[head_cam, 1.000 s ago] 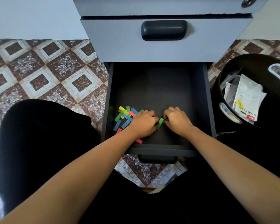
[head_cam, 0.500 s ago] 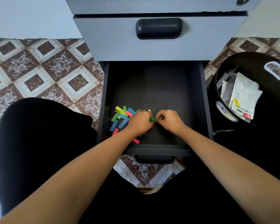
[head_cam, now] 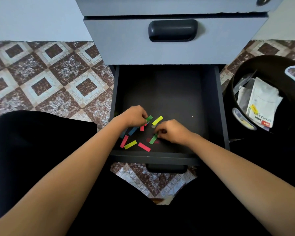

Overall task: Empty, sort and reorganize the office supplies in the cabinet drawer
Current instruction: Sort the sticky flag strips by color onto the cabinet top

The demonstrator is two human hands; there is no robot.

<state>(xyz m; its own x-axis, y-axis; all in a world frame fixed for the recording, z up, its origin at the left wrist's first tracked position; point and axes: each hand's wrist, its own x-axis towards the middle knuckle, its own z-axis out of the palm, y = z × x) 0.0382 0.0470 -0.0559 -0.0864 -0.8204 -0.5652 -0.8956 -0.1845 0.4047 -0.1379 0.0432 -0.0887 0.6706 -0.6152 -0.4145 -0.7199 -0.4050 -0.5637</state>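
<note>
Since the drawer (head_cam: pixel 218 108) needed emptying, my left hand (head_cam: pixel 134 116) pinched the far green strip (head_cam: pixel 149 118) — my right hand (head_cam: pixel 173 132) pinched the near green strip (head_cam: pixel 153 139) — to match colours, I think.

A floor of patterned tiles (head_cam: pixel 41 79), brown and cream diamonds with square centres, fills the 9 o'clock side. It shows again at 2 o'clock and in a small patch at 6 o'clock, and meets a plain pale blue-grey wall (head_cam: pixel 32 17) at 11 o'clock. At 12 o'clock stands a light grey cabinet (head_cam: pixel 126 48) in soft, even light, its closed upper drawer front bearing a dark oval recessed handle (head_cam: pixel 173 30), with a round silver lock (head_cam: pixel 262 0) at 1 o'clock.
</note>
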